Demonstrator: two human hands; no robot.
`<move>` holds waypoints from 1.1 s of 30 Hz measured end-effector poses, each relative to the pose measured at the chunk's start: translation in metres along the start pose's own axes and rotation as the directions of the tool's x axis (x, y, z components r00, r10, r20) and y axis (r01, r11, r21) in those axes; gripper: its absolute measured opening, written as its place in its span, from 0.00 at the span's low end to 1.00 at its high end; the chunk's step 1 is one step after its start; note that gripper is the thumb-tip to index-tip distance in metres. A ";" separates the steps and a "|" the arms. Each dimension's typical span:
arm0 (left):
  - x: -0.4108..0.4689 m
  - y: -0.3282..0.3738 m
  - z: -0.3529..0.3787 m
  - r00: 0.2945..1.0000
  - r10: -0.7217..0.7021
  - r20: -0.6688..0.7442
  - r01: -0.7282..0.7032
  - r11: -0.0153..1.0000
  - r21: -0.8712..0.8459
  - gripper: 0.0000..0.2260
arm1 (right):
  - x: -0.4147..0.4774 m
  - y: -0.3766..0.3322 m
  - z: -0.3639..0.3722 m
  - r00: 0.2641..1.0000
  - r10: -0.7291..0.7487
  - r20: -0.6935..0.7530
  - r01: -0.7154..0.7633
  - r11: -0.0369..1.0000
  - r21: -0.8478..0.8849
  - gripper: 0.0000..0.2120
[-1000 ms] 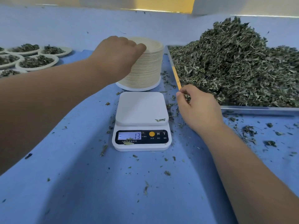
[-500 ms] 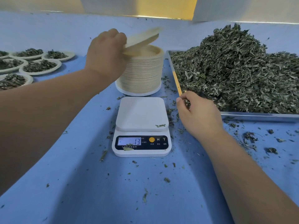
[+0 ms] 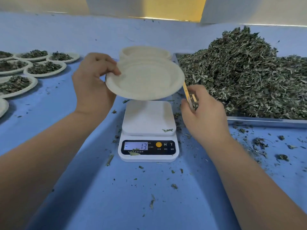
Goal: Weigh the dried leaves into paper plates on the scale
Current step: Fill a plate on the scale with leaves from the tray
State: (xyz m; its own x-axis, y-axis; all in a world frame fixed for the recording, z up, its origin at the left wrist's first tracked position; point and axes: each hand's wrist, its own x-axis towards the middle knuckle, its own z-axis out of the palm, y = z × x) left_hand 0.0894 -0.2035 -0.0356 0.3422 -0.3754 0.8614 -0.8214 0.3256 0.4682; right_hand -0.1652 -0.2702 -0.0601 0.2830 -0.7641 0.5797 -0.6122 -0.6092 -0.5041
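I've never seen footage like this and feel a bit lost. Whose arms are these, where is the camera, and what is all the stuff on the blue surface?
The camera sits on a person's head, looking down at their own bare arms. The left hand holds an empty paper plate in the air above a white kitchen scale, whose display reads minus 13. Behind it stands a stack of spare plates. The right hand rests at the edge of a metal tray heaped with dried leaves. At far left lie filled plates. Loose crumbs dot the blue cloth.
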 end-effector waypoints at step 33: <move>-0.053 -0.027 -0.009 0.843 -0.447 0.299 0.395 0.892 0.219 0.16 | -0.014 -0.007 0.011 0.989 0.055 0.140 -0.047 0.997 -0.062 0.34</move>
State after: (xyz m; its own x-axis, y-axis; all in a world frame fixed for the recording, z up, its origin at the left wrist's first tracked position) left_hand 0.0973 -0.1842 -0.0919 0.5191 -0.7215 0.4582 -0.6975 -0.0479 0.7149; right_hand -0.1572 -0.2575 -0.0722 0.3496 -0.8188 0.4553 -0.6692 -0.5583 -0.4903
